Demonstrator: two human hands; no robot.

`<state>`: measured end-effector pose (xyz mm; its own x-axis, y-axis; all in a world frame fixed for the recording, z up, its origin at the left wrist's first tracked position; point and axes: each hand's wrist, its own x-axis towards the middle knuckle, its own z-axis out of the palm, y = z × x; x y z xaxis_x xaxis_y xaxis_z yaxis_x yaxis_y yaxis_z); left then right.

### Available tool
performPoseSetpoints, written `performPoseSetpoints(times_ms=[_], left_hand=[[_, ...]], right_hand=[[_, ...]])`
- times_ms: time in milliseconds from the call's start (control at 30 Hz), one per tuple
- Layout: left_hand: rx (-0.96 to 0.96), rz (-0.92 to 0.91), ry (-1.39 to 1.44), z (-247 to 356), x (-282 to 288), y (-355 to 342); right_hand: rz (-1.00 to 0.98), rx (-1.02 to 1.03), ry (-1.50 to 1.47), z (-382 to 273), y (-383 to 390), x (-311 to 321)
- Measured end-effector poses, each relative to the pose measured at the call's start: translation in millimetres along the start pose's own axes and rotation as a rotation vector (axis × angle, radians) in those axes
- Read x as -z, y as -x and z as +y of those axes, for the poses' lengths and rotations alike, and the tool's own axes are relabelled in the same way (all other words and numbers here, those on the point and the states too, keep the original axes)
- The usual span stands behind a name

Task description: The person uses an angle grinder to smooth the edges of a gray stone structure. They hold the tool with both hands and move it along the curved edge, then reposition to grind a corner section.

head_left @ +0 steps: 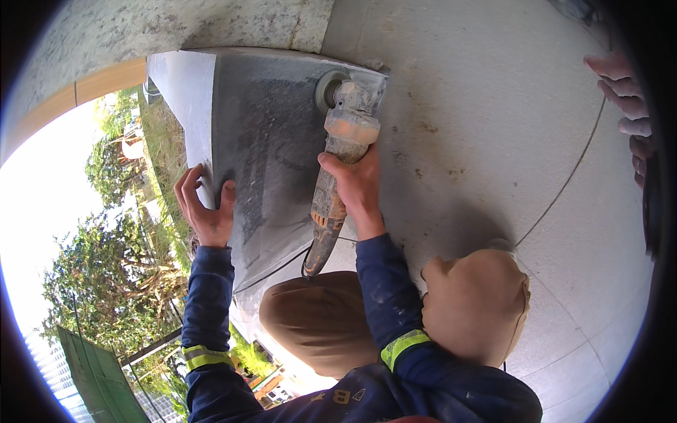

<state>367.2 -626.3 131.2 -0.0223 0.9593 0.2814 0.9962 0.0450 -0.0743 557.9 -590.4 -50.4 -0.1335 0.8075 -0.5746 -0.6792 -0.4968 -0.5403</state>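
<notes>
My right hand (360, 182) is wrapped round the body of a dusty angle grinder (330, 190). The grinder's round disc (328, 90) lies against the far right part of a dark grey slab (264, 127), near its corner. Whether the disc is spinning cannot be told. At the slab's left edge, my left hand (208, 211) grips with curled fingers over the outer side and the thumb on the dark face. Pale dust and streaks mark the slab.
A thin cable (564, 190) crosses the grey floor (458, 141) on the right. Another person's fingers (624, 106) show at the right rim. Beyond the far edge is a speckled stone surface (233, 25). Shrubs (106, 268) and a green panel (95, 374) are outside, left.
</notes>
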Motion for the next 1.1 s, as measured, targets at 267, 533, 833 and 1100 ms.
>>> performPoseSetpoints(times_ms=[267,533,833,1100], left_hand=[[-0.045,0.065,0.099,-0.9,1.5,0.8],[-0.049,0.087,0.148,0.5,1.7,1.5],[-0.049,0.092,0.157,-1.9,0.6,1.5],[-0.054,0.085,0.164,0.4,1.5,-0.7]], right_hand=[[-0.063,0.156,0.155,-34.3,27.2,-35.8],[-0.091,0.284,0.273,-44.7,36.9,-51.3],[0.048,0.244,0.336,-34.2,14.9,-23.7],[0.049,0.278,0.317,-40.4,13.0,-28.0]])
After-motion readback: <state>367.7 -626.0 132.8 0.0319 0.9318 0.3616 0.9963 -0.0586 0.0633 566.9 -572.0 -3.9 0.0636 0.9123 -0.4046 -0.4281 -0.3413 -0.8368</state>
